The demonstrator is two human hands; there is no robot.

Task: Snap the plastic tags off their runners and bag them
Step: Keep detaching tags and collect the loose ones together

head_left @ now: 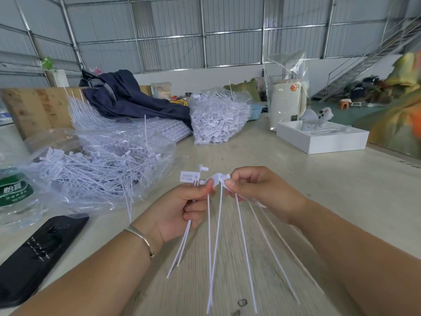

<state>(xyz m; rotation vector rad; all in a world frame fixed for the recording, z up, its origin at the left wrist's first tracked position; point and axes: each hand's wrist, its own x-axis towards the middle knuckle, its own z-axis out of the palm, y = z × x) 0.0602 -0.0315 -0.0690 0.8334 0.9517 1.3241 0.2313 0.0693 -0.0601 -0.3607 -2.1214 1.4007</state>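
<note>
Above the wooden table [296, 190] I hold a strip of white plastic tags [218, 179] with long thin tails hanging down toward me. My left hand [180, 210] grips a few separated tags, their flat label heads [189, 177] sticking up above my fingers. My right hand [257, 188] pinches the head end of the remaining tags, whose tails [246, 247] fan out below. An open clear bag [91, 169] holding many loose tags lies at the left. A second full clear bag of tags [218, 119] stands farther back in the middle.
A water bottle [13, 195] and a black phone-like device [34, 254] lie at the left front. Uncut tag sheets [166, 128], a dark blue garment [127, 96], a white box [321, 137], a white appliance [284, 103] in plastic and a wooden board [36, 108] stand behind.
</note>
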